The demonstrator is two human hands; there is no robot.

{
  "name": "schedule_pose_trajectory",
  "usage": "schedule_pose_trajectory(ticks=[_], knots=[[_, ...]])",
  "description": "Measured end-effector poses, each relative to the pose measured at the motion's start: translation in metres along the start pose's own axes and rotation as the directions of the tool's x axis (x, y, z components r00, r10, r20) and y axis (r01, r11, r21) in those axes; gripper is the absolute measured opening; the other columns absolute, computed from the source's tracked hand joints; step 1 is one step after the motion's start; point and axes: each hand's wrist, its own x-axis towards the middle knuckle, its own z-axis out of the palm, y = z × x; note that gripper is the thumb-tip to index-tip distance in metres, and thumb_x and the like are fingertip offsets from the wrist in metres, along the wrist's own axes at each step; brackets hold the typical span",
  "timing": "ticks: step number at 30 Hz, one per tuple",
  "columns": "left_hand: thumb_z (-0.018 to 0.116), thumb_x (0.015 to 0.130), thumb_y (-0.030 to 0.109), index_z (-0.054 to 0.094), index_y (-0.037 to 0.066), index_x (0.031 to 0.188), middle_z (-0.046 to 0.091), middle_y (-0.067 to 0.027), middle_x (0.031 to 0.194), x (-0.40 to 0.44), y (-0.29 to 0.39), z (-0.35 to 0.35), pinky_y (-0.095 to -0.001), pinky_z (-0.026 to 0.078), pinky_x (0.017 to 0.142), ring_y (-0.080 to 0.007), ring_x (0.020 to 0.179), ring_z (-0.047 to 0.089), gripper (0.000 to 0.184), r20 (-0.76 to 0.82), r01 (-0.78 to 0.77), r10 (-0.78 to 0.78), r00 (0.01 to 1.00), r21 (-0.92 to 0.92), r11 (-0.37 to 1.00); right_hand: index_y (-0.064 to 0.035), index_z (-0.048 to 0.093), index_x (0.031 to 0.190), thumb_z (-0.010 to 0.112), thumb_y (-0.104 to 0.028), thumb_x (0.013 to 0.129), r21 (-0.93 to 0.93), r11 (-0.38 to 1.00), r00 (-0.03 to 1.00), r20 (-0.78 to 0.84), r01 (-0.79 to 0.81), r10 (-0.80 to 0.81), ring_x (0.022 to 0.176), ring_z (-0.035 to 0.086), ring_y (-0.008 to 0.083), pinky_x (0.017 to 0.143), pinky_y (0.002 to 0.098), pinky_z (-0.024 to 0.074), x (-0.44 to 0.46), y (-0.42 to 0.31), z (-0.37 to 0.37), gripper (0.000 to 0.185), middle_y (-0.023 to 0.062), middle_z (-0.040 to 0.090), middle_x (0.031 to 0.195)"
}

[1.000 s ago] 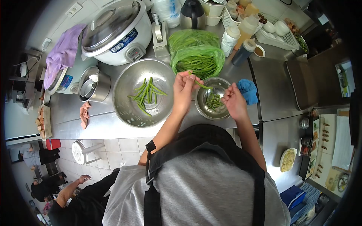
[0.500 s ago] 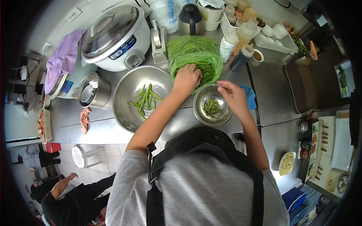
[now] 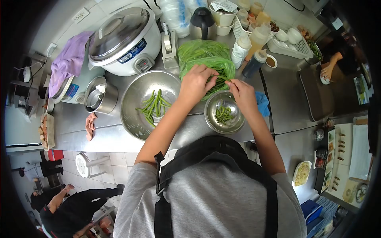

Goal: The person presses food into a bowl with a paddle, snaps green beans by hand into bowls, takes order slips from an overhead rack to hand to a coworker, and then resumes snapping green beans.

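Evidently one green bean, two pinches, little slack

Green bean (image 3: 222, 77) is up in the air at the mouth of the green plastic bag (image 3: 203, 50), which lies stuffed with more beans. Left hand (image 3: 195, 84): thumb and fingers drawn narrow on the bean's left end. Right hand (image 3: 243, 95): fingertips pinched together at the other end, beside the rim of the small steel bowl (image 3: 213, 104). Short green pieces (image 3: 223, 114) sit in the bowl; longer beans (image 3: 154, 106) lie in the perforated colander (image 3: 132, 90), left of the left forearm.

Risks, my judgement. Hold is by fingertips only, so a damp skin or uneven pull could let the bean slip. A sharp bend could break it and flick a bit past the bowl, perhaps onto the blue cloth (image 3: 262, 104) just beyond. Left hand is close over the bag film; whether it touches, cannot tell. A snag there could drag the bag and spill beans. Right wrist hangs by the bowl's edge: a downward knock could tip the light-looking bowl.
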Motion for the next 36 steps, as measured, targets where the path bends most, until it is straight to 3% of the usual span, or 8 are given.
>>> schedule_pose_trajectory(ticks=[3, 9, 16, 18, 24, 31, 34, 36], knots=[[0.071, 0.074, 0.013, 0.070, 0.010, 0.087, 0.059, -0.0053, 0.079, -0.002, 0.010, -0.006, -0.0359, 0.048, 0.069, -0.0244, 0.078, 0.057, 0.014, 0.048, -0.044, 0.045, 0.998, -0.019, 0.999, -0.0013, 0.066, 0.091, 0.059, -0.023, 0.090, -0.142, 0.990, 0.999, 0.050, 0.026, -0.019, 0.071, 0.063, 0.0350, 0.066, 0.0429, 0.0474, -0.010, -0.006, -0.006, 0.022, 0.0148, 0.066, 0.077], [0.073, 0.072, 0.016, 0.075, 0.012, 0.086, 0.062, -0.0009, 0.082, -0.021, 0.023, -0.002, -0.0341, 0.047, 0.070, -0.0216, 0.078, 0.055, 0.015, 0.115, -0.068, 0.080, 0.990, -0.106, 0.992, -0.0030, 0.066, 0.084, 0.051, -0.023, 0.097, 0.284, 0.914, 0.869, 0.478, -0.289, 0.126, 0.056, 0.052, 0.0141, 0.055, 0.0294, 0.0413, -0.036, -0.010, -0.036, 0.028, 0.0029, 0.053, 0.058], [0.074, 0.080, 0.012, 0.072, 0.004, 0.091, 0.069, -0.0040, 0.085, -0.052, 0.050, 0.016, -0.0268, 0.046, 0.067, -0.0136, 0.075, 0.059, 0.014, 0.210, 0.410, -0.357, 0.910, -0.578, 0.706, -0.0022, 0.057, 0.093, 0.048, -0.024, 0.098, 0.863, 0.144, 0.874, 0.476, -0.485, 0.096, 0.055, 0.041, 0.0073, 0.054, 0.0224, 0.0358, -0.049, -0.013, -0.039, 0.024, -0.0035, 0.042, 0.063], [0.067, 0.087, 0.007, 0.065, -0.004, 0.100, 0.068, -0.0057, 0.089, -0.053, 0.048, 0.021, -0.0215, 0.048, 0.074, -0.0085, 0.080, 0.061, 0.017, 0.318, 0.508, -0.500, 0.806, -0.805, 0.306, -0.0020, 0.058, 0.095, 0.044, -0.022, 0.098, 0.835, 0.258, 0.874, 0.454, -0.486, 0.175, 0.057, 0.041, 0.0081, 0.056, 0.0243, 0.0361, -0.052, -0.002, -0.030, 0.024, -0.0018, 0.044, 0.067], [0.064, 0.090, 0.006, 0.063, -0.004, 0.102, 0.067, -0.0067, 0.094, -0.046, 0.035, 0.019, -0.0241, 0.049, 0.080, -0.0112, 0.085, 0.062, 0.016, 0.307, 0.504, -0.546, 0.780, -0.825, 0.257, 0.0024, 0.062, 0.110, 0.041, -0.024, 0.101, 0.578, 0.498, 0.731, 0.656, -0.646, 0.187, 0.062, 0.046, 0.0070, 0.057, 0.0208, 0.0371, -0.063, -0.021, -0.001, 0.035, -0.0010, 0.051, 0.078], [0.059, 0.094, 0.021, 0.064, 0.006, 0.110, 0.068, -0.0003, 0.091, -0.051, 0.040, 0.012, -0.0178, 0.025, 0.052, 0.0009, 0.055, 0.030, 0.022, 0.447, 0.564, -0.545, 0.709, -0.823, 0.059, -0.0026, 0.059, 0.100, 0.045, -0.029, 0.101, 0.687, 0.258, 0.729, 0.670, -0.680, 0.139, 0.058, 0.036, 0.0047, 0.053, 0.0202, 0.0316, -0.071, -0.024, 0.018, 0.031, -0.0031, 0.042, 0.068], [0.060, 0.094, 0.018, 0.064, 0.004, 0.111, 0.067, -0.0009, 0.091, -0.054, 0.043, 0.005, -0.0180, 0.032, 0.056, -0.0014, 0.059, 0.038, 0.023, 0.490, 0.553, -0.598, 0.634, -0.828, -0.091, -0.0058, 0.056, 0.094, 0.045, -0.029, 0.101, 0.768, 0.076, 0.770, 0.626, -0.636, 0.121, 0.056, 0.034, 0.0054, 0.054, 0.0209, 0.0302, -0.071, -0.027, 0.020, 0.027, -0.0034, 0.040, 0.065], [0.067, 0.088, 0.014, 0.067, 0.005, 0.106, 0.065, -0.0009, 0.087, -0.062, 0.045, 0.005, -0.0195, 0.036, 0.061, -0.0054, 0.063, 0.044, 0.020, 0.295, 0.489, -0.639, 0.710, -0.860, 0.147, -0.0073, 0.054, 0.091, 0.046, -0.030, 0.101, 0.812, -0.075, 0.791, 0.581, -0.578, 0.193, 0.055, 0.033, 0.0061, 0.055, 0.0213, 0.0300, -0.069, -0.028, 0.023, 0.026, -0.0037, 0.040, 0.064]])
